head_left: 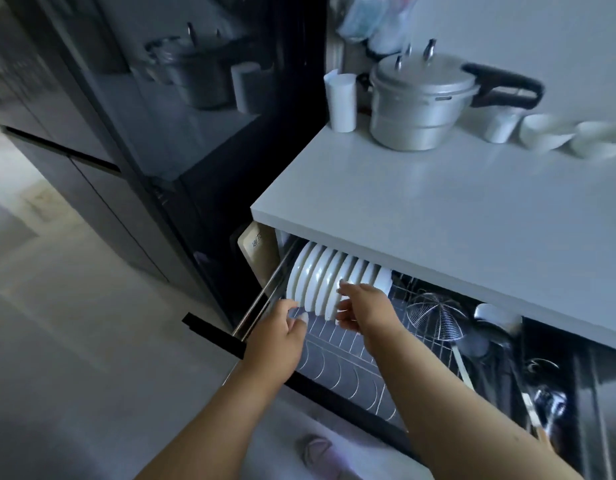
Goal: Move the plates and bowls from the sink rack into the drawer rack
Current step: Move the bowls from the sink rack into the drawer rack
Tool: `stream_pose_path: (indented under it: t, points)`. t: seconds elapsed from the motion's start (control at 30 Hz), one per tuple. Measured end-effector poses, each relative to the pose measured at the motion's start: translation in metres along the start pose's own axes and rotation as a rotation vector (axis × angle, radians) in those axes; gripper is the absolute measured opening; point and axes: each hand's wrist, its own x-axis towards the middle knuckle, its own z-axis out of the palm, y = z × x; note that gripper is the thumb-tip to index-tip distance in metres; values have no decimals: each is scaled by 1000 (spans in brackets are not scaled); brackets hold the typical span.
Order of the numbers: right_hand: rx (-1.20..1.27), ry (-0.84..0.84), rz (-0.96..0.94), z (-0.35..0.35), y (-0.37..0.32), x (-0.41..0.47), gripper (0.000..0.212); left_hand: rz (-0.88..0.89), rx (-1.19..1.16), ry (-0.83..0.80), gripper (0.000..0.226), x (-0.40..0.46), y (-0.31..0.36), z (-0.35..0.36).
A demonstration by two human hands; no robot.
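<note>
My left hand (278,336) reaches into the open drawer at the lower centre of the frame. Its fingers (294,315) are curled, thumb and forefinger close together at the lower edge of the nearest plate; I cannot tell whether they pinch it or only touch it. My right hand (363,308) is just beside it, fingers loosely spread and relaxed, the fingertips resting against the rim of the front plate, holding nothing that I can see.

The plates (322,282) stand upright on edge in a tight row at the far left end of the drawer rack (337,362), a wire grid whose nearer slots are unfilled. To the right in the same drawer lie a wire skimmer (436,317) and a white cup (495,317), with dark utensils blurred at the lower right.

Above the drawer, the white table (455,209) fills the right half of the frame. At its back stand a metal pressure cooker (420,102) with a black handle, a white tumbler (341,102) to its left, and white bowls (548,133) at the upper right. A dark glossy refrigerator (133,116) occupies the upper left, and pale floor (57,323) the lower left.
</note>
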Motion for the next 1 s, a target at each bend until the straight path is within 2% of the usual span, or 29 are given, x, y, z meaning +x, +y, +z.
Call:
stream_pose_path:
  t: [0.13,0.4,0.57,0.9,1.0]
  points:
    - [90,71,-51,-45,-7,-34,12,69,-7,-75,26,-20,30,20]
    - [256,278,-150,-155,-4,-95,15,241,21,-292,21,-55,94,93]
    - [346,414,-181,-221,1,-134,10,354,69,-373,23,-74,139,140]
    - [499,647,-231,-394,37,-216,12,535,89,-577,20,-158,235,280]
    - [562,719,-238,-449,54,-243,11,564,106,-688,20,-197,262,322]
